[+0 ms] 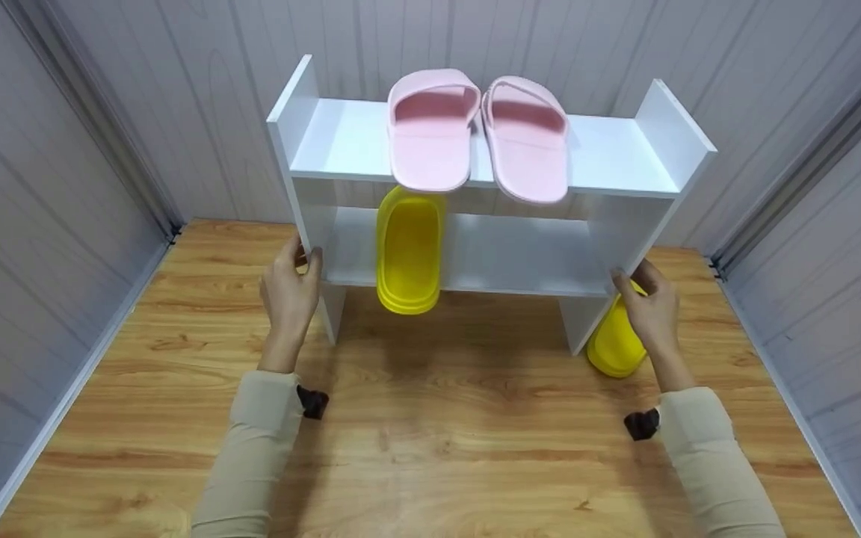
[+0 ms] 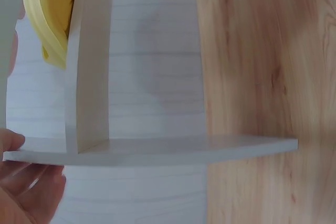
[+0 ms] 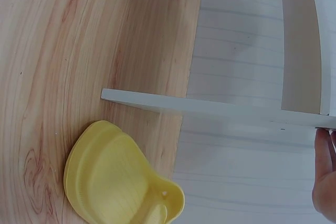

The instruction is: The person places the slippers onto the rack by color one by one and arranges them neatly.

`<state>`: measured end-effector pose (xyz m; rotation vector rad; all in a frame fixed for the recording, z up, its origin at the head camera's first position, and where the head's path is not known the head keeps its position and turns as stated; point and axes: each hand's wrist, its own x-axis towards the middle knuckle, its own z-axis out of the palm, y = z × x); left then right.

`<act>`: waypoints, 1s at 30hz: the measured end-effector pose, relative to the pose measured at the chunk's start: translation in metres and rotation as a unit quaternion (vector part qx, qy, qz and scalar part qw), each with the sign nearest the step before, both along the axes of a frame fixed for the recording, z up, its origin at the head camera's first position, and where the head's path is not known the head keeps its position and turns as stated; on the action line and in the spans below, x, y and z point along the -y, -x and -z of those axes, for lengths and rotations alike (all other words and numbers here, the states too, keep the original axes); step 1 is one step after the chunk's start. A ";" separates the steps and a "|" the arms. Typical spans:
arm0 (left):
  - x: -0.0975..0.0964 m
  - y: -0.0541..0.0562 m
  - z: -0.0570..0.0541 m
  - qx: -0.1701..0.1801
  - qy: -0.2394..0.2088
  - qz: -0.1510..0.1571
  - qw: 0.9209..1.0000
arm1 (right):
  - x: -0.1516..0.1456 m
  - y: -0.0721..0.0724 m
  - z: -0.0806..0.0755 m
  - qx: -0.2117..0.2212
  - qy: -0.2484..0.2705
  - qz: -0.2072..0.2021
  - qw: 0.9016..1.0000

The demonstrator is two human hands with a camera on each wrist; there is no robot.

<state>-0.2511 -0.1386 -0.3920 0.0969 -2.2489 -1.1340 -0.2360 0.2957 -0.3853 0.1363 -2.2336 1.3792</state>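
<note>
A white two-tier shelf (image 1: 520, 254) stands between my hands, with tall side panels. My left hand (image 1: 290, 295) grips its left panel beside the middle board, the thumb at the front edge and the fingers around the outer face. On the opposite panel, my right hand (image 1: 651, 310) holds on at much the same height. Two pink slippers (image 1: 430, 153) sit side by side on the top board, toes to the back. One yellow slipper (image 1: 408, 258) rests on the middle board, left of centre, its heel jutting past the front. Another yellow slipper (image 3: 113, 171) lies outside the right panel, partly hidden by my right hand in the head view.
Wood-pattern floor (image 1: 430, 448) spreads in front of the shelf. A pale panelled wall (image 1: 587, 45) rises close behind it, and further walls flank both sides. Dark wrist cameras (image 1: 314, 402) sit at both beige sleeve cuffs.
</note>
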 end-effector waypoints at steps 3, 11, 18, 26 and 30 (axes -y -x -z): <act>0.001 0.000 0.000 -0.023 0.011 0.000 1.000 | 0.001 -0.001 -0.001 0.010 -0.001 0.005 1.000; 0.004 0.001 0.000 -0.046 0.024 0.023 0.998 | -0.009 0.004 0.007 0.002 0.065 -0.043 0.997; 0.005 0.002 -0.003 -0.056 0.034 0.024 0.998 | -0.036 0.019 0.039 -0.016 0.157 0.078 0.984; 0.004 0.002 -0.004 -0.049 0.036 0.021 0.998 | -0.047 0.023 0.084 0.178 0.027 0.205 0.962; 0.005 0.003 -0.003 -0.049 0.040 0.016 0.998 | -0.046 0.024 0.106 0.213 -0.025 0.217 0.952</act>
